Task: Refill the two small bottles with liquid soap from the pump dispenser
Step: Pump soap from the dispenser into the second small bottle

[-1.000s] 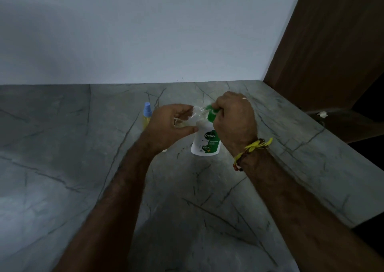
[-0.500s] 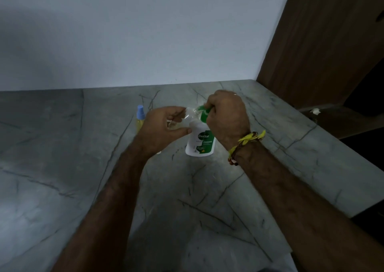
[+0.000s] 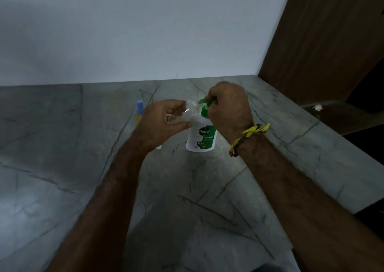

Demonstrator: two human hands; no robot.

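- Right hand (image 3: pixel 228 107), a yellow thread band (image 3: pixel 252 130) at its wrist, sits curled over the green pump head (image 3: pixel 204 107) of the Dettol pump dispenser (image 3: pixel 201 135), which stands upright at centre on the grey marble counter (image 3: pixel 207 199); the fingers close on the pump from 3 o'clock.
- Left hand (image 3: pixel 164 122) pinches a small clear bottle (image 3: pixel 188 113) between thumb and fingers at the dispenser's 9 o'clock, its long axis tilted, the mouth pointing toward 2 o'clock and meeting the nozzle tip.
- Both hands are close together; the left is nearer the bottle, the right nearer the pump.
- Little liquid shows inside the clear bottle, so filling looks unfinished.
- Second small bottle (image 3: pixel 138 112), yellow with a blue cap, stands upright at the left hand's 9 o'clock, just behind it, untouched.
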